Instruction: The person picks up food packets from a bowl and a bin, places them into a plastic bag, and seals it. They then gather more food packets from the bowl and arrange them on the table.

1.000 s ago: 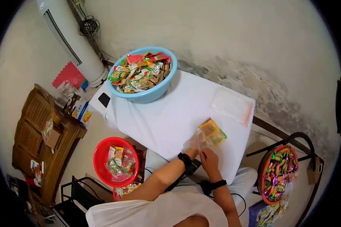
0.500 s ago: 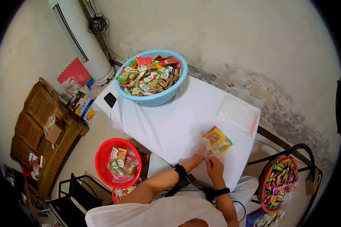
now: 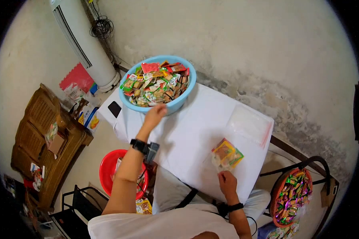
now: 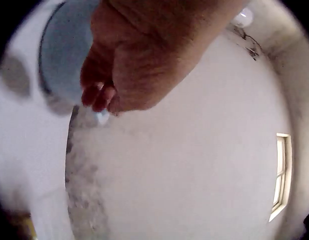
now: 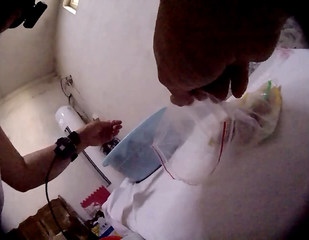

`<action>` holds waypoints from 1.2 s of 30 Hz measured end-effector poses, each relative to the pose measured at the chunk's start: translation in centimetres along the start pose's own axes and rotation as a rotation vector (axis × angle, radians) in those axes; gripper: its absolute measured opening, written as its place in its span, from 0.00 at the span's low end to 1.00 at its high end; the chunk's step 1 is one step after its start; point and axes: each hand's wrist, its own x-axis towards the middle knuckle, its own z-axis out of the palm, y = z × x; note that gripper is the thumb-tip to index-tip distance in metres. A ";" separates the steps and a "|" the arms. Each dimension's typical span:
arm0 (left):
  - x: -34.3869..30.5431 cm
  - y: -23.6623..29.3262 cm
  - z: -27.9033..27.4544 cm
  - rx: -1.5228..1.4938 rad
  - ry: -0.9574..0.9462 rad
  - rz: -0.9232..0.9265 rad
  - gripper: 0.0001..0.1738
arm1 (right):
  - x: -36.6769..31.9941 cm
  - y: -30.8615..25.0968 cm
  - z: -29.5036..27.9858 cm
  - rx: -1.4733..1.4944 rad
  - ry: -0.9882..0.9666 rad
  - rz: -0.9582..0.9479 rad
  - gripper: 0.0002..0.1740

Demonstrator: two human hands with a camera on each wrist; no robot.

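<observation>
In the head view my left hand (image 3: 155, 113) is at the near rim of the blue basin (image 3: 176, 104), which is heaped with snack packets (image 3: 153, 85). The right wrist view shows that left hand (image 5: 100, 132) beside the basin (image 5: 139, 150), fingers loosely bent, holding nothing visible. My right hand (image 3: 227, 182) pinches the edge of a clear plastic bag (image 3: 218, 164) with colourful packets (image 3: 226, 152) inside, over the white cloth. Up close, the right hand (image 5: 209, 50) grips the bag (image 5: 189, 145), whose red-lined mouth hangs open.
Flat clear bags (image 3: 249, 123) lie at the table's right side, a black phone (image 3: 114, 108) at its left corner. A red basin (image 3: 105, 171) stands below on the left, partly behind my left arm. Wrapped sweets (image 3: 293, 195) fill a basket at right.
My left hand has left the bag and moved up and left to the blue basin. My right hand still holds the bag, slightly lower in the view.
</observation>
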 end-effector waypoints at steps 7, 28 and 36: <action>7.4 -3.3 -1.0 0.529 0.056 -0.043 0.26 | 1.2 -0.2 -0.6 0.018 0.023 -0.028 0.04; 6.4 -6.4 -3.5 0.656 0.169 0.108 0.28 | -0.8 -0.3 1.2 0.102 0.034 0.077 0.06; 6.4 -5.0 -3.2 0.724 0.270 0.109 0.20 | -1.4 -0.1 1.3 0.180 -0.051 0.252 0.09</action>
